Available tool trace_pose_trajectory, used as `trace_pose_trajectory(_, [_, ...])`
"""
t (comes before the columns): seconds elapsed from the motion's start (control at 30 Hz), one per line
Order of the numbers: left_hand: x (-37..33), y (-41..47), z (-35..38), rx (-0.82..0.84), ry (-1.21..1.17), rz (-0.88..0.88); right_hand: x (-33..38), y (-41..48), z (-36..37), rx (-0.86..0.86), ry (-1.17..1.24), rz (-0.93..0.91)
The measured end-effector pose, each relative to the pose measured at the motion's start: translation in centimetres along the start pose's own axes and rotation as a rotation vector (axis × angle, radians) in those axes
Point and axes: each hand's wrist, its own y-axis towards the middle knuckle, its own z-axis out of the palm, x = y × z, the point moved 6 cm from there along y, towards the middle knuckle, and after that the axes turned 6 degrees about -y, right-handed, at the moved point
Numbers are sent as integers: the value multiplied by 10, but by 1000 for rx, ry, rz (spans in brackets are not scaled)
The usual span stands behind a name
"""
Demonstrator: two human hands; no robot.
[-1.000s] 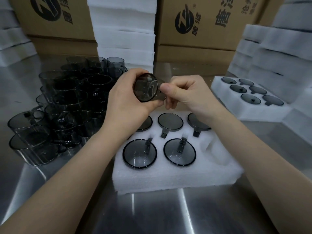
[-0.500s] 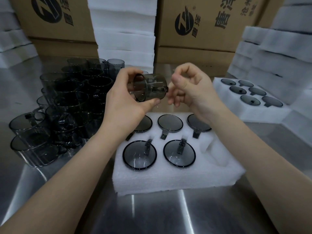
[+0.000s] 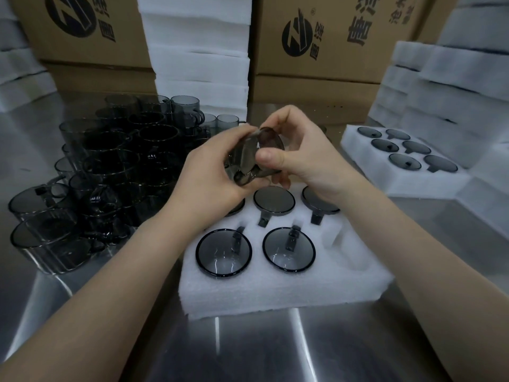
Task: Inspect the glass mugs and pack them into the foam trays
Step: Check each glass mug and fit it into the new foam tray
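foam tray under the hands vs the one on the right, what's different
The near foam tray has its front right pocket empty; the right foam tray shows all six filled. The near foam tray lies under the left hand and right hand, which grip a glass mug; the right foam tray sits apart, untouched. Both are white foam.

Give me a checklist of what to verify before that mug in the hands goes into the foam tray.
1. Grip: ok. Both the left hand and the right hand hold the smoky grey glass mug.
2. Free pocket: ok. The front right pocket of the white foam tray is empty.
3. Way down: ok. Nothing lies over that pocket.
4. Mug lined up: not ok. It is held tilted, not over that pocket.
5. Cracks or chips: cannot tell.
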Motion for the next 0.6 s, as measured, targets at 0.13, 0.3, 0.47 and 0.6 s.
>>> trace_pose_trajectory(0.13, [-4,0,1,21,36,35,5,0,-5,-133,-71,-69])
trace_pose_trajectory(0.3, [-3,0,4,39,-23,28,-2,3,-10,-155,82,-9])
trace_pose_trajectory(0.47, [3,0,0,-20,-128,-21,-11,4,-1,116,451,91])
trace_pose_trajectory(0.6, [7,0,-1,-44,-174,-48,-12,3,3,201,465,102])
